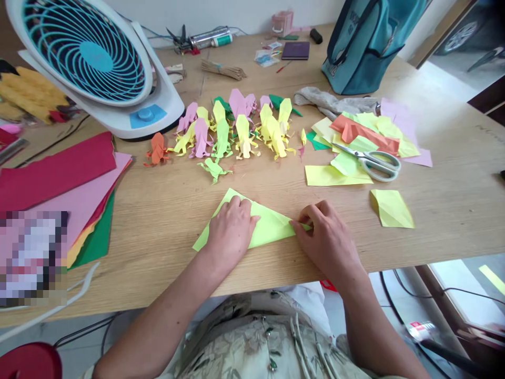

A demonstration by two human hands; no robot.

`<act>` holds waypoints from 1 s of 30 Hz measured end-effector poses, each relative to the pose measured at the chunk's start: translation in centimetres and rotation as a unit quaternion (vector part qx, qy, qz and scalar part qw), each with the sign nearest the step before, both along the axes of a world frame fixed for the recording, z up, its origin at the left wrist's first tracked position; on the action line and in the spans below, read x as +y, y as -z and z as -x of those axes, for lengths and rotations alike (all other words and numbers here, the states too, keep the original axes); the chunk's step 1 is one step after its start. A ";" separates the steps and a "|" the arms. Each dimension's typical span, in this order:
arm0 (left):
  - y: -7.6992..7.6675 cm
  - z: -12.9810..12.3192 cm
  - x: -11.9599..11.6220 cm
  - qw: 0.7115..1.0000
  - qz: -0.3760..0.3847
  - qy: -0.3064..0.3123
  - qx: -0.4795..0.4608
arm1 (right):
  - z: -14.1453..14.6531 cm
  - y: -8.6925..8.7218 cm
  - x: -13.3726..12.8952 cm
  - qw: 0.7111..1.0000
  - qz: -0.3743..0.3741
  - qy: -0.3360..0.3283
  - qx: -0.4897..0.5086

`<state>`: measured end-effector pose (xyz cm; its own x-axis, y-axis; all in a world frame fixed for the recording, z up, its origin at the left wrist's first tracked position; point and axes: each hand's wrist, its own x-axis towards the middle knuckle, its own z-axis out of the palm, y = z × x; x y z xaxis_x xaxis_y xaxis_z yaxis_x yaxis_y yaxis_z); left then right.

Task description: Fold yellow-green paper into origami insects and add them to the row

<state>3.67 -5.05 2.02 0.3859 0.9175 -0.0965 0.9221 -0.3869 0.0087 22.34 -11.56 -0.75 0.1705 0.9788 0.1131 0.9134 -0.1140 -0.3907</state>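
Note:
A sheet of yellow-green origami paper (272,223), folded into a triangle, lies flat on the wooden table (158,210) in front of me. My left hand (232,223) presses down on its left part, the fingers curled under and the thumb pointing right along the paper. At the sheet's narrow right tip, my right hand (323,229) pinches the point between thumb and fingers. Beyond the paper stand several folded paper figures in yellow, pink, green and orange, among them a small green paper frog (214,169) closest to the sheet.
Scissors (379,163) rest on paper scraps (366,134) to the right, with a yellow square (392,209) nearer me. A white fan (165,105) stands at back left, above coloured sheets (94,245). A teal bag (355,58) is at the back right.

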 end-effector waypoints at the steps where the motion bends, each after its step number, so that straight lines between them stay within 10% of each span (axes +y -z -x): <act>1: 0.1 0.0 0.0 1.000 -0.012 -0.006 -0.008 | 0.0 0.0 0.0 1.000 0.002 0.000 -0.001; 15: 1.3 1.8 -2.5 0.927 -0.134 0.316 -0.149 | 0.1 0.3 0.1 1.000 -0.009 -0.001 -0.017; 30: 2.6 1.8 -3.1 0.948 -0.071 0.298 -0.084 | 0.2 0.4 -0.1 1.000 -0.018 0.003 -0.023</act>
